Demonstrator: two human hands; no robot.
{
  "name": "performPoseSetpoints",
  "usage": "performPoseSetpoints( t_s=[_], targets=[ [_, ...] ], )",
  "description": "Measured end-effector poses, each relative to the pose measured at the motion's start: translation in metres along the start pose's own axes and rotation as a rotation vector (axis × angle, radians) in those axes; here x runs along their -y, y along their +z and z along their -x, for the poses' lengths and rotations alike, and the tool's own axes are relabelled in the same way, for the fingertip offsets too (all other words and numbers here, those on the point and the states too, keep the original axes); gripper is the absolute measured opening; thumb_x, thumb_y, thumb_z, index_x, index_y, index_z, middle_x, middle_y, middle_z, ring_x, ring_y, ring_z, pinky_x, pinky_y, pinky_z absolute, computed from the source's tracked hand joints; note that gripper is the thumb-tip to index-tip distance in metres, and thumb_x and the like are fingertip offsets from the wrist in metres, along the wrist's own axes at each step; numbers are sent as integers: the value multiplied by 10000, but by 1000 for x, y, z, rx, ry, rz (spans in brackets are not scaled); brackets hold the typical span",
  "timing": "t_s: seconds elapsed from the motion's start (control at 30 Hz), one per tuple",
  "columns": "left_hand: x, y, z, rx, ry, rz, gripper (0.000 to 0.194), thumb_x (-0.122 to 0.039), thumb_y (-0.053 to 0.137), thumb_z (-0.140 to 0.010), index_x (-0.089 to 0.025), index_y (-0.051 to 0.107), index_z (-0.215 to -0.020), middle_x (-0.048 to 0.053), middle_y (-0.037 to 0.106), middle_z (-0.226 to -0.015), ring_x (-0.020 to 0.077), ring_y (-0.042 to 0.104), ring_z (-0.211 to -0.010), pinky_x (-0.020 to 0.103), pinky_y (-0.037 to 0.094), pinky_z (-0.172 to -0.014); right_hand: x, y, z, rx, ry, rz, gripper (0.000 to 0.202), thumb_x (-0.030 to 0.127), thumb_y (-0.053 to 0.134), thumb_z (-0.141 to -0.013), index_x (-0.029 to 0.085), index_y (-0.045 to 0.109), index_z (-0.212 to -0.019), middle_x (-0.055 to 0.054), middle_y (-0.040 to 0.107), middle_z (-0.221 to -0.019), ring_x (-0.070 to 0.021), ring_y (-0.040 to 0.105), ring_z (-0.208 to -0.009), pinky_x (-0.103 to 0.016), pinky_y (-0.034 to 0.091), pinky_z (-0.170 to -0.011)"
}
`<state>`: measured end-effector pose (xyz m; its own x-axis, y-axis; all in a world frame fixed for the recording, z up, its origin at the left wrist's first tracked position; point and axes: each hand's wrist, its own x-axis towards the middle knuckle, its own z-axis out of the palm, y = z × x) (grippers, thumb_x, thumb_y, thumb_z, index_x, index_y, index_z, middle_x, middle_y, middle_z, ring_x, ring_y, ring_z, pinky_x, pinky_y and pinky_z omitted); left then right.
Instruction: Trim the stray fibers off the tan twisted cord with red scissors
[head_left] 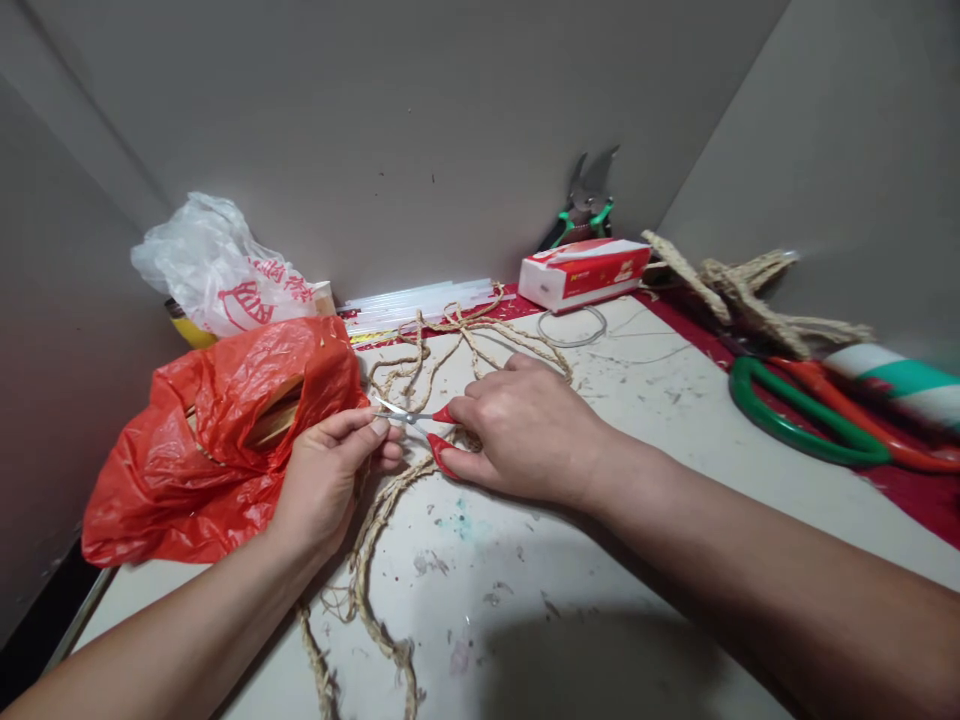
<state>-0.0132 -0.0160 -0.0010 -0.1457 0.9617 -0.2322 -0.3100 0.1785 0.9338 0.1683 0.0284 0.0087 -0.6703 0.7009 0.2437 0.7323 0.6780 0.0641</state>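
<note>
My right hand [517,425] grips a pair of small scissors [410,417] by its red handles. The blades are parted and point left, toward the fingertips of my left hand [337,465]. Those fingers are pinched together right at the blade tips; what they hold is too small to tell, though braided straw rope [366,560] hangs just below them. More of the rope lies in loops behind my right hand and trails down the table's front. A red plastic bag [187,480] with straw-coloured material in its opening sits beside my left hand.
Behind the red bag is a white plastic bag [232,265]. Clear sticks [427,303], a red-and-white tissue pack [585,275], pruning shears [589,200] and a wire coil [571,338] line the back. Large green-handled shears [802,425] and straw braids [750,290] lie right. Grey walls enclose the table.
</note>
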Motion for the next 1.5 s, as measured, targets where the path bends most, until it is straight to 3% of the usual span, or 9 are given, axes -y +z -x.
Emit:
performPoseSetpoints(
  t_s=[0.2, 0.4, 0.57, 0.77, 0.93, 1.03, 1.17, 1.3, 1.5],
  targets=[
    [-4, -1, 0, 13, -19, 55, 187, -177, 781, -626, -100, 668, -754, 36, 684, -685, 82, 594, -552, 193, 514, -563, -1, 1, 0, 43, -28, -94, 341, 428, 457, -838, 191, 669, -714, -37, 679, -645, -163, 561, -605, -324, 278, -669],
    [-7, 0, 4, 14, -13, 110, 218, -173, 801, -593, -119, 666, -756, 35, 695, -695, 79, 596, -545, 187, 507, -549, 3, -4, 0, -35, 18, -36, 371, 457, 446, -819, 172, 652, -703, -64, 686, -681, -182, 574, -647, -337, 289, -693],
    [-5, -3, 5, 0, 27, 102, 257, -185, 808, -589, -124, 667, -795, 42, 702, -713, 82, 601, -552, 191, 505, -554, 6, -5, -1, -22, 28, -52, 361, 444, 447, -821, 181, 664, -701, -66, 685, -666, -169, 564, -604, -330, 292, -683],
    [-3, -6, 3, 15, 35, 100, 281, -207, 800, -606, -119, 659, -834, 38, 693, -731, 81, 596, -560, 202, 508, -568, 4, -4, -2, 1, -16, -110, 315, 378, 472, -846, 194, 653, -664, -22, 686, -633, -135, 545, -552, -298, 265, -629],
    [-3, -5, 4, 15, 71, 85, 308, -228, 795, -609, -135, 639, -857, 19, 676, -708, 74, 577, -543, 202, 490, -565, 2, -3, -3, -62, -60, -148, 303, 351, 469, -867, 188, 631, -670, -10, 683, -646, -126, 539, -571, -300, 260, -643],
    [-3, -6, 4, 48, 85, 48, 328, -272, 784, -620, -124, 629, -868, 17, 656, -686, 58, 524, -493, 184, 441, -500, 1, 1, -4, -139, -26, -228, 285, 339, 467, -854, 183, 628, -679, -18, 681, -673, -129, 540, -607, -298, 267, -663],
    [-2, -6, 4, 84, 107, 13, 391, -314, 759, -646, -131, 614, -959, -3, 614, -666, 24, 380, -399, 142, 245, -360, -1, 6, -4, -182, 91, -371, 253, 340, 502, -804, 174, 622, -657, -27, 657, -661, -131, 532, -633, -274, 291, -667],
    [-5, -5, 7, 111, 126, -40, 488, -362, 730, -679, -184, 564, -1102, -37, 563, -647, 18, 304, -390, 137, 171, -368, 1, 7, -3, -200, 138, -462, 234, 317, 500, -802, 180, 616, -652, -13, 640, -659, -119, 510, -631, -250, 292, -631],
    [-13, -4, 22, 267, 61, 12, 395, -394, 720, -703, -168, 611, -1008, -92, 369, -498, 13, 177, -379, 167, 101, -392, 24, 10, -3, -72, 101, -782, 335, 363, 494, -806, 164, 522, -538, 41, 475, -506, -84, 398, -516, -215, 271, -509]
  ],
)
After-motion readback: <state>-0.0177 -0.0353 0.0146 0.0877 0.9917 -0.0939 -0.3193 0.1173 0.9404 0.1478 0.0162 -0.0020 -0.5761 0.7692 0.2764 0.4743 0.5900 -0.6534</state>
